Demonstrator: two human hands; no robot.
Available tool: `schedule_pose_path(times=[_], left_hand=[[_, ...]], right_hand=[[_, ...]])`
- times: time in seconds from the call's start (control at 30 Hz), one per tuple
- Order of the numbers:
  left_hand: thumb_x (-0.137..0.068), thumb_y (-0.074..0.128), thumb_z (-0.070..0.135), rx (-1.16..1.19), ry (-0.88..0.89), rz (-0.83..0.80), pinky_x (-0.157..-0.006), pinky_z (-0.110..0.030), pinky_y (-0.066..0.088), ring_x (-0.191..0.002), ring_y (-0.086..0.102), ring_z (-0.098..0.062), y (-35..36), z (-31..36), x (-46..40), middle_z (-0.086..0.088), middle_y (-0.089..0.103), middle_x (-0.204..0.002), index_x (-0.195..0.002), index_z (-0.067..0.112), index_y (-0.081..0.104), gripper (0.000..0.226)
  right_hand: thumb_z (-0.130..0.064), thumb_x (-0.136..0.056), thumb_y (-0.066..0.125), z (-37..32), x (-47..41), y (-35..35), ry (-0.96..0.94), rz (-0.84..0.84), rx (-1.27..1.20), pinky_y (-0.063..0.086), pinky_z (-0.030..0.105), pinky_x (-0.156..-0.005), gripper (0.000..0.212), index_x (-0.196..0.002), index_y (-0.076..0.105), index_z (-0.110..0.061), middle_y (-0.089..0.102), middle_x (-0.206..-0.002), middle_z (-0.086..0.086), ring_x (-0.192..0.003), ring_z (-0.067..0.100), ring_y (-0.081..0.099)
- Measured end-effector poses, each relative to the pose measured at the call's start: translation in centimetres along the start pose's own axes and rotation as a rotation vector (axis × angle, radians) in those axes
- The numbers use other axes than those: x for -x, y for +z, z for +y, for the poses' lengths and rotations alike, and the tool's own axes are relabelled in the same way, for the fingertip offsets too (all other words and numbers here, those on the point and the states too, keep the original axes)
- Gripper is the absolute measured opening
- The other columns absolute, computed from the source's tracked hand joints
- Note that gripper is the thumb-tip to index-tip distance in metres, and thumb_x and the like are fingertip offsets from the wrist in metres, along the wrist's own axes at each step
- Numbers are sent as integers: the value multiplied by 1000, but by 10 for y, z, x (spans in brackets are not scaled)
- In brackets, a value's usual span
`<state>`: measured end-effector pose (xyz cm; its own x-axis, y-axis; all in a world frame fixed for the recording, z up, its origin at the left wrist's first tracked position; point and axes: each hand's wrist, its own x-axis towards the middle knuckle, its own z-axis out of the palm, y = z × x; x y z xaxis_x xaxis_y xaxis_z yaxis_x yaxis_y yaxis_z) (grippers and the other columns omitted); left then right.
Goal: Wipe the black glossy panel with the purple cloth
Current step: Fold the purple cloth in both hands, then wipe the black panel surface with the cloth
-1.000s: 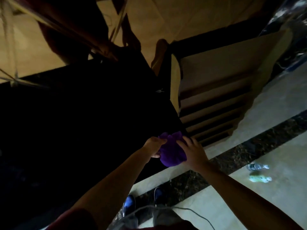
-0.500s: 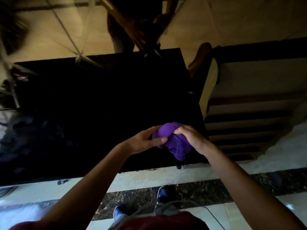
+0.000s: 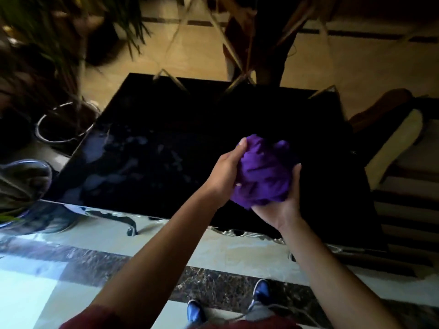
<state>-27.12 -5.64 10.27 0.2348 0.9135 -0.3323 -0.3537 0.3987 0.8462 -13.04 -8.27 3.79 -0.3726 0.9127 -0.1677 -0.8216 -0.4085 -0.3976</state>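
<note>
nearest the camera, a dark red sleeve point(image 3: 78, 317) and two blue shoes point(image 3: 260, 288) stand on a pale marble floor point(image 3: 237, 252) crossed by a dark speckled band; both bare forearms reach forward from there; the left hand point(image 3: 222, 176) closes on the near-left side of the purple cloth point(image 3: 263, 172), thumb up over its top, while the right hand point(image 3: 282, 205) cups it from below and the right, fingers wrapped round the bundle; so both hands grip the same cloth, bunched into a loose ball; the cloth is held in front of the right part of the black glossy panel point(image 3: 166, 143), and whether it touches the surface cannot be told; pale smears and splash marks show on the panel's left half; a silver ornate edge point(image 3: 114, 217) runs along its near side; beyond it, blurred plant leaves point(image 3: 47, 43) at far left, a round metal-rimmed pot point(image 3: 64, 124), and tan floor with thin bright legs.

judging by this, the step in hand is gathering the cloth into a pad, with wiping not yet begun; the next move calls for pressing the wad flat to the panel and sweeping left toward the smears, with even pressure.
</note>
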Motion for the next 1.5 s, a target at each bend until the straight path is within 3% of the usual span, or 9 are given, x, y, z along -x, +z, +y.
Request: schedule_pose_path(times=[0.1, 0.3, 0.47, 0.7, 0.8, 1.03, 1.17, 1.37, 1.5], left_hand=[[-87, 51, 63, -27, -81, 28, -56, -32, 42, -82, 60, -34, -40, 14, 8, -16, 68, -98, -91, 18, 76, 51], [-96, 56, 38, -119, 19, 222, -88, -49, 55, -96, 69, -34, -139, 23, 9, -23, 72, -109, -105, 4, 72, 38], [-94, 62, 25, -531, 230, 394, -87, -47, 55, -84, 65, -18, -202, 25, -16, -7, 71, -91, -104, 17, 68, 14], [-90, 66, 22, -672, 95, 533, -53, -28, 54, -52, 61, -12, -272, 28, -58, -8, 68, -77, -88, 25, 68, 4], [-89, 60, 20, -721, 38, 633, -71, -44, 60, -70, 69, -29, -317, 27, -53, -13, 72, -89, -95, 19, 68, 10], [-81, 57, 20, -1157, -108, 897, -71, -40, 49, -86, 69, -40, -476, 53, -3, -22, 73, -89, -86, 9, 74, 21], [-85, 56, 14, -1248, -253, 941, -88, -46, 52, -102, 65, -43, -565, 63, 25, -25, 70, -108, -103, 13, 75, 27], [-94, 54, 22, -1318, -254, 797, -90, -46, 48, -110, 60, -43, -660, 62, 26, -23, 66, -119, -120, 16, 66, 30], [-93, 58, 38, -1300, -278, 644, -73, -40, 45, -100, 66, -40, -687, 64, 3, -18, 72, -108, -104, 20, 67, 23]], right_hand=[[-78, -85, 44, 44, -16, 19, 26, -42, 38, 16, 63, -120, 95, -155, 30, -14, 32, -160, 23, -148, 42, 25], [-29, -78, 72, 69, -80, 56, 33, 181, 305, 57, 38, -91, 46, -118, 72, -4, 72, -121, 18, -112, 31, 68], [-13, -72, 67, 78, -130, 59, 219, 329, 446, 51, 46, -103, 53, -120, 66, 6, 68, -122, 24, -115, 38, 64], [2, -75, 70, 82, -190, 53, 218, 478, 701, 61, 38, -72, 17, -65, 78, -8, 77, -77, 12, -75, 29, 74], [-4, -73, 78, 73, -206, 44, 62, 665, 889, 57, 49, -86, 3, -76, 77, -4, 75, -84, 16, -81, 35, 72], [-53, -102, 40, 83, -255, 4, 208, 1036, 1668, 40, 48, -105, 78, -117, 59, 21, 56, -126, 44, -122, 53, 53], [-93, -76, 11, 130, -284, -8, 361, 1022, 1670, 35, 47, -110, 123, -123, 62, 9, 56, -133, 35, -125, 47, 52], [-83, -84, -2, 201, -352, -4, 511, 1142, 1757, 34, 47, -110, 123, -131, 48, 18, 50, -139, 37, -128, 50, 49], [-71, -96, 9, 277, -413, 31, 493, 1046, 1822, 38, 46, -108, 105, -128, 51, 19, 55, -134, 38, -125, 50, 52]])
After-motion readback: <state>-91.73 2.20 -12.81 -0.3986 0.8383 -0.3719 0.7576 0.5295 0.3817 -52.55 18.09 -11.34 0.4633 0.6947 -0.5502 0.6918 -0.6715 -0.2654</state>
